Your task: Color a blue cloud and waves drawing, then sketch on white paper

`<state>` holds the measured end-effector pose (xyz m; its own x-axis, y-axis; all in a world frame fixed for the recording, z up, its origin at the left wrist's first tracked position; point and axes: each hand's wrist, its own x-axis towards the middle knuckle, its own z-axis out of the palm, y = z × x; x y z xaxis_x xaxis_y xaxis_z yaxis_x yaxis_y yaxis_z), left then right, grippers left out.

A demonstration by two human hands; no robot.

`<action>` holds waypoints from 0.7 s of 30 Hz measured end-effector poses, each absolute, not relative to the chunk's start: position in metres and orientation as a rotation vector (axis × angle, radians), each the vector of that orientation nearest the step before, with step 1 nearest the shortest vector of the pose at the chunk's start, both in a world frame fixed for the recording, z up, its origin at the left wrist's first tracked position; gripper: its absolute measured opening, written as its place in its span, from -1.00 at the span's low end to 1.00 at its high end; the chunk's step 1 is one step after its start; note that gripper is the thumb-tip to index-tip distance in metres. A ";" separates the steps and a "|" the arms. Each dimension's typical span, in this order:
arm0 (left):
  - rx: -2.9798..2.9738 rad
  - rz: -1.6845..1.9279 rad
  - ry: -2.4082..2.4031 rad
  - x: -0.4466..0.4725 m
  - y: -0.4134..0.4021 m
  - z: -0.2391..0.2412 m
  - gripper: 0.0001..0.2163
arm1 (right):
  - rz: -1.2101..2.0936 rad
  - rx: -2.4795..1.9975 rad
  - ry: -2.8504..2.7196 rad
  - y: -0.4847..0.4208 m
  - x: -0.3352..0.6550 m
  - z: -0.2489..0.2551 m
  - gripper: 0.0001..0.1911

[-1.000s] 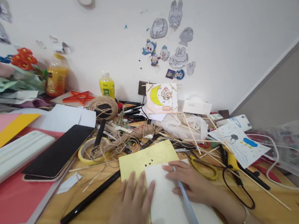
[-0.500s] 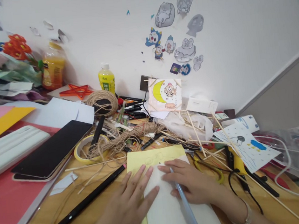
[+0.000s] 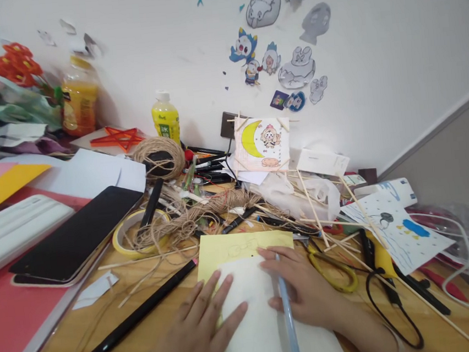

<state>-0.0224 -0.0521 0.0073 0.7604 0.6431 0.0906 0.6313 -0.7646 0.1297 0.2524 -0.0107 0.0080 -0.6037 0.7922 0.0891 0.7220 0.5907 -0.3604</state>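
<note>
A white sheet of paper (image 3: 251, 329) lies over a yellow sheet (image 3: 215, 255), whose top strip shows a faint pencil drawing. My left hand (image 3: 201, 326) rests flat with fingers spread on the left edge of the white sheet. On its right side lies my right hand (image 3: 303, 288), with a light blue pen (image 3: 288, 314) tucked between its fingers. The pen slants down toward me, and its upper end is hidden by the fingers. A black marker with pink ends (image 3: 136, 318) lies left of my left hand.
Yellow-handled scissors (image 3: 335, 277) and a glue gun (image 3: 381, 261) lie to the right among thin wooden sticks. Behind the sheets are tangled twine (image 3: 204, 209), a yellow tape roll (image 3: 123, 245) and a framed moon drawing (image 3: 262, 143). A black phone (image 3: 78, 232) lies left.
Both hands have shifted slightly lower on the sheets, uncovering more of the pencil drawing. The pen stands more upright in view. The camera view has also shifted a little.
</note>
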 end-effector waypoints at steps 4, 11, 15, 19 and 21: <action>2.819 0.153 1.074 -0.023 -0.052 0.009 -0.31 | 0.355 -1.217 -2.569 -0.011 0.252 0.008 -0.54; 2.675 -0.051 1.043 -0.019 -0.042 0.004 -0.15 | 0.311 -1.127 -2.679 -0.018 0.249 0.016 -0.51; 2.632 -0.017 0.997 -0.020 -0.039 0.004 -0.14 | 0.481 -1.106 -2.807 -0.019 0.240 0.023 -0.44; 2.749 0.080 0.758 -0.022 -0.042 0.015 -0.17 | 0.531 -1.185 -2.831 -0.018 0.234 0.027 -0.44; 2.743 0.028 0.692 -0.022 -0.042 0.022 -0.18 | 0.535 -1.192 -2.829 -0.018 0.235 0.028 -0.44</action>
<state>-0.0220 -0.0422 0.0223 0.8830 0.4659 -0.0568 0.4599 -0.8347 0.3030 0.2346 -0.0183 0.0280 -0.7069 0.6990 -0.1079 0.6902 0.6483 -0.3214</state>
